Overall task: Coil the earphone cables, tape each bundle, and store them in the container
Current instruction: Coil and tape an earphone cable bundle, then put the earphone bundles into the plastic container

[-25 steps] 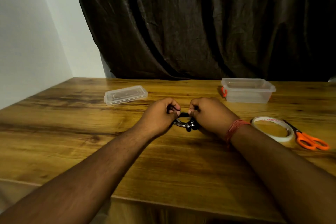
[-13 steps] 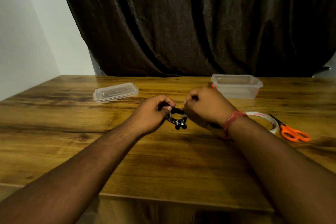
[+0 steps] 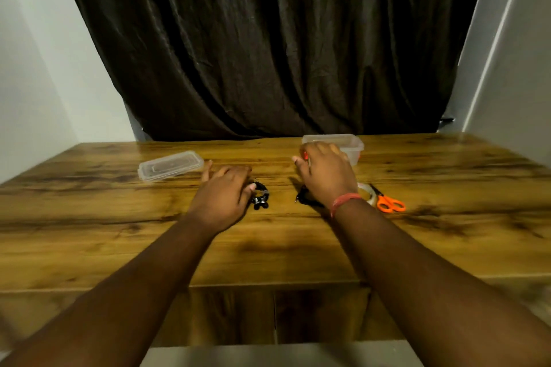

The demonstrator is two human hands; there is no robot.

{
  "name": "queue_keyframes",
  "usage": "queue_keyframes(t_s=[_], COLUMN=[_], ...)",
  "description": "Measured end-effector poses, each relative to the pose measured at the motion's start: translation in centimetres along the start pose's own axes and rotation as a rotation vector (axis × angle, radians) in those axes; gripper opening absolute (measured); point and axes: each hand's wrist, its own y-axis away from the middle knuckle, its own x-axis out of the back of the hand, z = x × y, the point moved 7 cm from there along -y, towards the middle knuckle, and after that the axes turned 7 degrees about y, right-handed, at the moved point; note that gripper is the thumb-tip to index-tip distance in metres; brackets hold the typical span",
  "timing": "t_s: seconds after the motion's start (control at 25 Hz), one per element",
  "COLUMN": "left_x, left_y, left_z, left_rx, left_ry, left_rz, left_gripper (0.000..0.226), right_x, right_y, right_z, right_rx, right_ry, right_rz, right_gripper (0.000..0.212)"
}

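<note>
Black coiled earphone bundle [image 3: 260, 196] mid-table [image 3: 119, 217], glossy wood grain; left hand [image 3: 222, 198] resting against it, fingers loose. Right hand [image 3: 323, 174] relaxed, holding nothing, before clear plastic container [image 3: 351, 144] near far edge.

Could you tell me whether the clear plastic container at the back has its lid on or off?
Off. The clear plastic container stands open-topped, and its clear lid lies apart on the wooden table.
</note>
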Motion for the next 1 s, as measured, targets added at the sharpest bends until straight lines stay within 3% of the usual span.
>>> queue_keyframes(t_s=[0.2,0.32,0.56,0.72,1.0], left_x=[2.8,3.5,6.6,7.5,5.0], left_y=[0.8,3.8,8.8,8.0,3.0], left_z=[5.3,7.0,8.0,8.4,4.2], left_rx=[-0.01,0.022,0.09,0.103,0.26], left_ry=[-0.108,-0.151,-0.132,-0.116,-0.07], left_rz=[-0.074,-0.116,-0.134,-0.123,-0.122], left_gripper=[0.079,0.086,0.087,0.085,0.054], right_x=[3.2,4.9,8.5,10.3,4.9], right_y=[4.1,7.5,11.5,11.0,7.5], right_z=[3.9,3.4,1.5,1.7,1.7], right_rx=[-0.025,-0.014,0.008,0.024,0.119], right_ry=[0.115,0.154,0.166,0.156,0.123], right_rz=[-0.266,-0.289,-0.259,-0.198,-0.265], right_gripper=[0.082,0.093,0.1,0.099,0.09])
